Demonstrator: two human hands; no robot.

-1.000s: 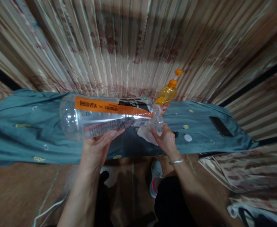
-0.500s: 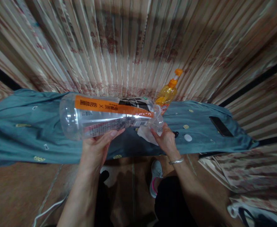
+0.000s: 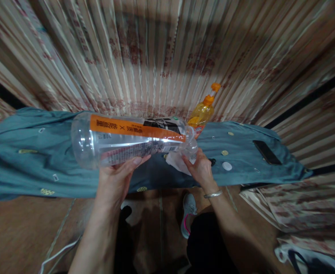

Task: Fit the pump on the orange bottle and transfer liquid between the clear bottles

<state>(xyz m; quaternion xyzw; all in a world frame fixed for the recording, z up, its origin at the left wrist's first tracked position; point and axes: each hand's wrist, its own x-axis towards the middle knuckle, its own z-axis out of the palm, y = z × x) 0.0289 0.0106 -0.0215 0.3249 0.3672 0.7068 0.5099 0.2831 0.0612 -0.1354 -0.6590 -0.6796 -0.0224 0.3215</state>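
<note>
A large clear plastic bottle (image 3: 122, 133) with an orange, black and silver label lies sideways in the air over the cloth-covered surface, its narrow end to the right. My left hand (image 3: 117, 175) is closed around its underside near the base, thumb along the label. At the narrow end, my right hand (image 3: 200, 167) grips clear plastic (image 3: 190, 147) between thumb and fingers. Whether that plastic is the bottle's own neck or a separate piece, I cannot tell. White tissue (image 3: 177, 161) lies just left of the right hand, partly hidden. No liquid shows inside the bottle.
An orange pump bottle (image 3: 202, 114) of yellow liquid stands behind the narrow end. On the teal cloth (image 3: 236, 137) are a white round disc (image 3: 227, 166), a small black object (image 3: 213, 162) and a phone (image 3: 267, 152). Behind hangs a striped curtain (image 3: 156, 57); a white cable (image 3: 57, 253) crosses the floor.
The bottle and my left hand have shifted very slightly to the left. Both grips look the same, and the things on the cloth have stayed put.
</note>
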